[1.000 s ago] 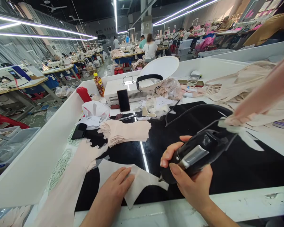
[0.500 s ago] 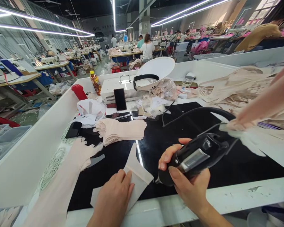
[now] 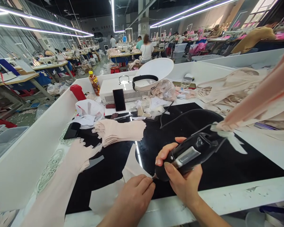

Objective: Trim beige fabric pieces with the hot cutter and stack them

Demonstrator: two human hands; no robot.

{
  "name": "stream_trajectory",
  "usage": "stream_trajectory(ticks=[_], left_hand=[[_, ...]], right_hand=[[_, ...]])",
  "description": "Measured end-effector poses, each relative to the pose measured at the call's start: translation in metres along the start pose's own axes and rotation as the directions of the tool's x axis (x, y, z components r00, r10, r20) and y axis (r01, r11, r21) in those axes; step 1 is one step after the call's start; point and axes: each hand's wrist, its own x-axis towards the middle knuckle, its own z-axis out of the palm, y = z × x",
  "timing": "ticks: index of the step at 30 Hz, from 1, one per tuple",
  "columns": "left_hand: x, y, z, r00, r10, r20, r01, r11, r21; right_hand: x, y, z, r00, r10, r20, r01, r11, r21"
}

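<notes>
My right hand (image 3: 180, 176) is wrapped around a black handheld power tool (image 3: 189, 154), its small metal tip pointing down and left. A fabric strip (image 3: 257, 97) is tied to the tool's rear and rises out of view at the right; a black cord (image 3: 191, 112) also runs from there. Beside the tip, my left hand (image 3: 137, 195) has its fingers closed at the corner of a pale fabric piece (image 3: 130, 167) and partly hides it. That piece lies on a glossy black board (image 3: 227, 176), with a white flap showing left of the hand.
Stacked pink fabric pieces (image 3: 120, 130) lie farther back on the board. A long pink piece (image 3: 59, 176) and coiled cords (image 3: 49, 170) are at the left. Behind stand a phone (image 3: 119, 100), a white vented box (image 3: 109, 90) and a bottle (image 3: 94, 83). Beige fabric (image 3: 234, 83) is heaped at the right.
My left hand has slid right along the fabric piece to its corner by the tool tip. My right hand and the tool have shifted slightly left, with the tip now at the fabric corner.
</notes>
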Motion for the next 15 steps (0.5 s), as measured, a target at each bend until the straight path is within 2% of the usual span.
stream_trajectory(ticks=[10,15], left_hand=[[-0.008,-0.011,0.011,0.998,-0.055,-0.032,0.055,0.998,0.004],[-0.014,-0.013,0.013,0.996,-0.092,0.005,0.092,0.996,0.021]], right_hand=[[-0.002,0.001,0.001,1.000,-0.023,0.014,0.023,1.000,0.000],[-0.003,0.001,0.000,0.999,-0.033,0.011,0.034,0.999,-0.021]])
